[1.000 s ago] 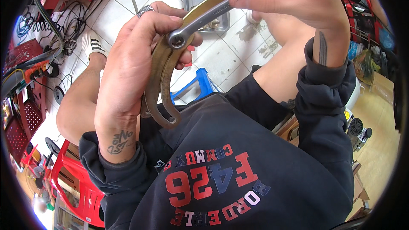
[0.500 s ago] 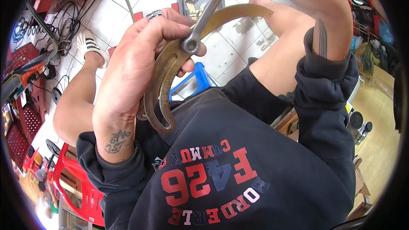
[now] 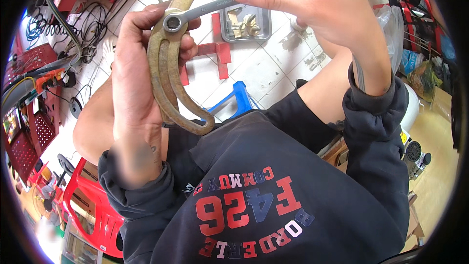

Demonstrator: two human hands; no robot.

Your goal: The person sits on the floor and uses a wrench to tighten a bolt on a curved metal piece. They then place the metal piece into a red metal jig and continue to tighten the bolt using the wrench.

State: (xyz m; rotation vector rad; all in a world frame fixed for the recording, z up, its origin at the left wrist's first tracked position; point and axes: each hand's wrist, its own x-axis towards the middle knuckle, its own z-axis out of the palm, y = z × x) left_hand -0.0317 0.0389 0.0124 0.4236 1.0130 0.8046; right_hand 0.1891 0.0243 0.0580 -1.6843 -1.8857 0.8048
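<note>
My left hand [image 3: 134, 63] is closed round a curved, dull brass-coloured metal piece [image 3: 180, 73] with a long arc-shaped slot in its lower half. Part of a second layer shows behind it, mostly hidden. The ring end of a silver combination wrench [image 3: 207, 7] sits over a fastener on the flat face of the curved piece, just above the slot. The wrench slants up to the right. At its far end, the thumb of my right hand [image 3: 317, 14] presses on the shank, with the fingers partly hidden behind.
A grey metal tray [image 3: 268, 12] on the tiled floor holds several brass-coloured parts [image 3: 250, 25]. Nearer lie a red metal frame [image 3: 223, 57] and a blue plastic stool [image 3: 240, 99]. Black cables [image 3: 93, 24] tangle at the left, above a red plastic chair [image 3: 90, 210].
The wrench has swung from steep to nearly level, its ring end shifting up and left. My left hand and the curved piece have moved the same way, and the piece's slotted face shows more fully.
</note>
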